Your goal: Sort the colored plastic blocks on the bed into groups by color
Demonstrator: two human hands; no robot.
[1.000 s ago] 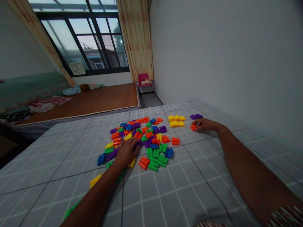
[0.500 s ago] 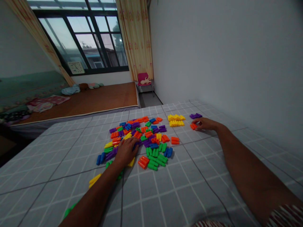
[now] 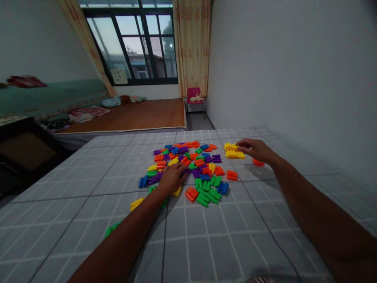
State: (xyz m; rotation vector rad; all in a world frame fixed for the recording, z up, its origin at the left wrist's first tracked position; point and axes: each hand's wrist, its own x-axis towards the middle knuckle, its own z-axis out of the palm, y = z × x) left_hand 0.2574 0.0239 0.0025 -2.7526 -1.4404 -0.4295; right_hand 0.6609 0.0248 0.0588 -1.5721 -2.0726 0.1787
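Note:
A heap of small plastic pegs (image 3: 191,169) in orange, green, blue, purple and yellow lies on a grey checked bedsheet (image 3: 206,236). My left hand (image 3: 173,177) rests palm down on the near left side of the heap, fingers curled over some pieces; what they hold is hidden. My right hand (image 3: 255,150) hovers above the sheet, fingers loosely bent, next to a sorted group of yellow pegs (image 3: 234,151). A small group of orange pegs (image 3: 258,162) lies just under and behind that hand. Two orange pegs (image 3: 231,175) lie apart from the heap.
A white wall (image 3: 294,78) runs along the right side of the bed. Stray yellow pegs (image 3: 137,203) and green pegs (image 3: 112,228) lie near my left forearm. Beyond the bed are a wooden platform (image 3: 132,116), a pink chair (image 3: 194,96) and a window (image 3: 138,43).
My right hand has lifted off the orange group and moved left toward the yellow group. The camera has turned left. My left hand has stayed on the heap.

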